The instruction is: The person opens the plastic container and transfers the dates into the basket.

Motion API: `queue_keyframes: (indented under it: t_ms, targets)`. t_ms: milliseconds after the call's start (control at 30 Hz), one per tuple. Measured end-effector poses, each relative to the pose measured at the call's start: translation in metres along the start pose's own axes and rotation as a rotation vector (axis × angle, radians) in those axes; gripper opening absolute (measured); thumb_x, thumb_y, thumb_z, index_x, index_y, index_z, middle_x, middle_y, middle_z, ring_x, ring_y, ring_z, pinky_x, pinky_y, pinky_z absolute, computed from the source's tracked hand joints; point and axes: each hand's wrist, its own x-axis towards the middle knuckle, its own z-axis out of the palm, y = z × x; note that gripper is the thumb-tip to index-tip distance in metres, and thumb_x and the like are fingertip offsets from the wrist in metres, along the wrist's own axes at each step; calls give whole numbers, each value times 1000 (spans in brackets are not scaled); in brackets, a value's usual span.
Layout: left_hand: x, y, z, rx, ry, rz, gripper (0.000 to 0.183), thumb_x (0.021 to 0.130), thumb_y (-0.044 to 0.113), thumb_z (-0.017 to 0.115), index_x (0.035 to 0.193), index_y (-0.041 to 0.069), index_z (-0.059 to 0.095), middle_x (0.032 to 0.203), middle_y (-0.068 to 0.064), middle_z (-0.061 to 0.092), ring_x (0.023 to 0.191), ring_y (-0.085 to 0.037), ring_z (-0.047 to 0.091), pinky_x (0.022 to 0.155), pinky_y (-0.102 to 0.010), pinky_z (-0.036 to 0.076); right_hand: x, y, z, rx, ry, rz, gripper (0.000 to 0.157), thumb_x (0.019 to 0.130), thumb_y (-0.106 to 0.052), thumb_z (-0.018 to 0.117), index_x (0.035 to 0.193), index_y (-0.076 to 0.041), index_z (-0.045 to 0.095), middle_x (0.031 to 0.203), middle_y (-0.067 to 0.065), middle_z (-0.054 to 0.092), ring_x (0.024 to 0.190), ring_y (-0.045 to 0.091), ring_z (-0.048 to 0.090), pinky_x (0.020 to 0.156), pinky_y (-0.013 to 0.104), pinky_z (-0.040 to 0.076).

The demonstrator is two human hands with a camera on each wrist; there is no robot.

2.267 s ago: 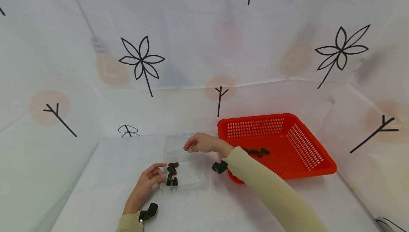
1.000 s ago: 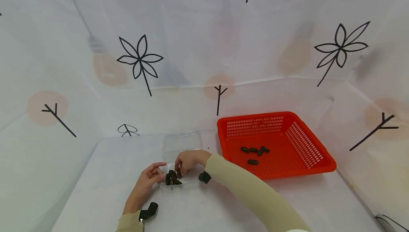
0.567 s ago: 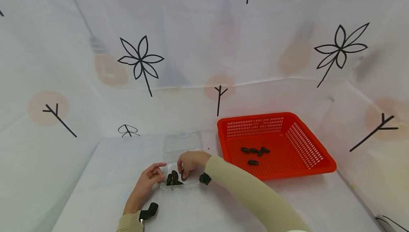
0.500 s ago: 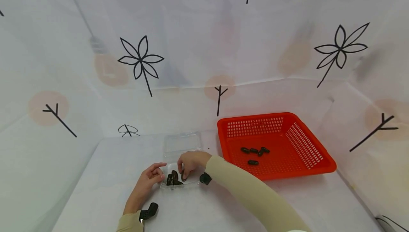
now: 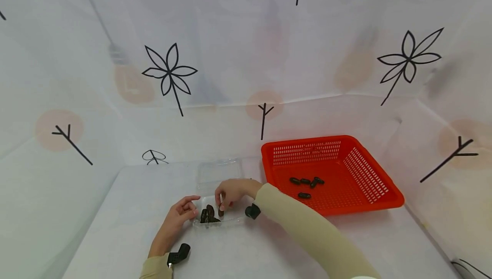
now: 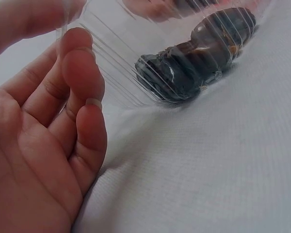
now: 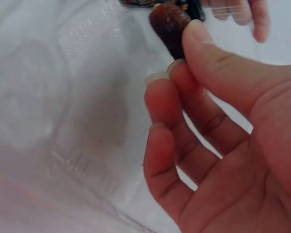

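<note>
A clear plastic box (image 5: 235,211) with its lid (image 5: 220,172) folded back stands on the white table. Several dark brown dates (image 5: 207,215) lie in its left part. Between thumb and fingertips, my right hand (image 5: 233,190) pinches one date (image 7: 169,29), held upright low inside the box, to the right of the others. At the box's left side, my left hand (image 5: 178,217) rests with its fingertips against the clear wall. In the left wrist view its fingers (image 6: 89,131) bend loosely beside that wall, and dates show through the plastic.
A red perforated plastic basket (image 5: 334,202) stands right of the box, with several dates (image 5: 305,181) on its floor. A white cloth backdrop (image 5: 230,74) with plant drawings rises behind the table (image 5: 215,253).
My right hand came down from over the lid into the box, and has just risen slightly while pinching the date. The other dates shifted toward the box's front left. My left hand stayed still.
</note>
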Motion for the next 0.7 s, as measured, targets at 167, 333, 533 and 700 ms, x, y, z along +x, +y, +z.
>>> queue_keyframes:
  t_ms: [167,333,533,700]
  targets:
    - [0,0,-1,18,19,-21,43,93,2,66,133,-6,53,83,-1,58,73,-11,53,73,-25,46,-2,-1,-5,76,9,-43,4,93,-15,71,94,-13,68,70,2,60,64,20,52,61,26,44]
    - [2,-1,-2,14,19,-39,44,92,3,67,134,-5,53,84,-2,58,74,-12,54,74,-25,46,-3,-2,-3,67,34,-16,4,93,-14,71,90,-12,69,71,2,61,64,23,54,61,29,46]
    - [2,-1,0,15,11,-50,45,93,4,67,134,-4,53,85,-3,58,75,-13,54,75,-26,46,-4,-2,-2,45,90,-6,5,93,-15,69,88,-16,68,74,0,61,64,20,56,62,26,47]
    - [1,1,0,38,23,-52,44,92,4,67,133,-4,54,84,-3,59,75,-13,54,75,-25,46,-9,1,-10,106,171,-50,3,93,-11,66,94,-13,67,79,1,63,69,18,61,66,27,52]
